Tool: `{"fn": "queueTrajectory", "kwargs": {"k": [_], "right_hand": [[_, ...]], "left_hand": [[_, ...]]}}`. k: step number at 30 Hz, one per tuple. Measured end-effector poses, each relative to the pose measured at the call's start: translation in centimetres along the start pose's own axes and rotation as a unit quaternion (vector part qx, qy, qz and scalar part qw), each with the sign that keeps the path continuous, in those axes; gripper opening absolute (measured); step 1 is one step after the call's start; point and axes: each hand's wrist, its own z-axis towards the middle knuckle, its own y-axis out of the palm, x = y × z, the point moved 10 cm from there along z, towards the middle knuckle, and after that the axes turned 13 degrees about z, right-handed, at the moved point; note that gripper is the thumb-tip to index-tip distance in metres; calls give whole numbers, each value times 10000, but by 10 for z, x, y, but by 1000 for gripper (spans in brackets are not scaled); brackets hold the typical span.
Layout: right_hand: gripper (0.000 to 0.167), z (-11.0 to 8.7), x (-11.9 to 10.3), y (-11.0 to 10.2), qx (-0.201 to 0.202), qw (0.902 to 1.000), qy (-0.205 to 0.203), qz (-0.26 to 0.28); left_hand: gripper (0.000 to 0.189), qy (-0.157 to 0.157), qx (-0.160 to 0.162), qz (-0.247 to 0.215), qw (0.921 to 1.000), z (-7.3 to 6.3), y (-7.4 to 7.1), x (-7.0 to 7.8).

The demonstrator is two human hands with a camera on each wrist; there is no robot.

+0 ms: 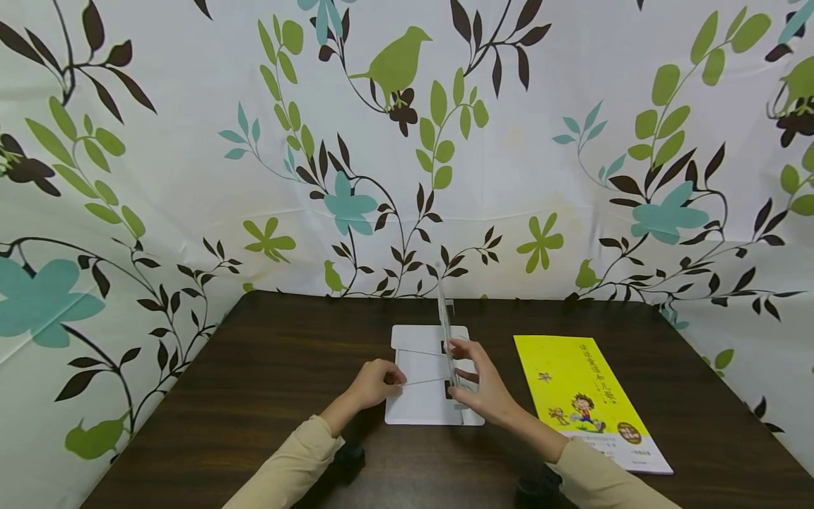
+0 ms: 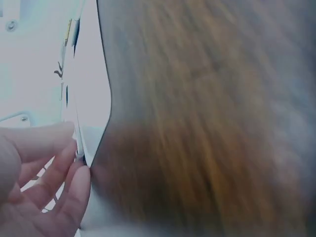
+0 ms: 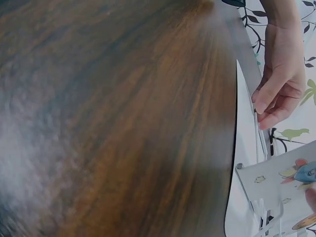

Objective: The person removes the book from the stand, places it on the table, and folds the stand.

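A white folding stand, seemingly a book stand (image 1: pixel 407 406), lies with its flat plate on the table. Its thin panel (image 1: pixel 444 322) is raised nearly edge-on to the head camera; in the right wrist view this panel (image 3: pixel 269 175) carries a coloured cartoon print. My left hand (image 1: pixel 375 383) pinches the end of a thin wire support (image 1: pixel 425 382) at the plate's left side. In the left wrist view the fingertips (image 2: pixel 79 180) meet at the wire beside the plate's edge. My right hand (image 1: pixel 485 385) holds the raised panel from the right, thumb low and fingers higher.
To the right lies a yellow book (image 1: pixel 566 382) with a cartoon child on its cover. The dark wooden table (image 1: pixel 286 367) ends at a patterned cloth (image 1: pixel 483 141) behind. Dark objects (image 1: pixel 350 456) sit beneath the forearms.
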Motion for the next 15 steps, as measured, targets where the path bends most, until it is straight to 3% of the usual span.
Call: {"fn": "queueTrajectory", "kwargs": {"k": [7, 15], "right_hand": [[54, -4, 7, 0, 376, 9989, 289, 20], [45, -3, 7, 6, 760, 9951, 568, -288]], "left_hand": [[15, -91, -278, -491, 9984, -11, 1, -6], [24, -190, -35, -940, 9954, -19, -16, -6]]}}
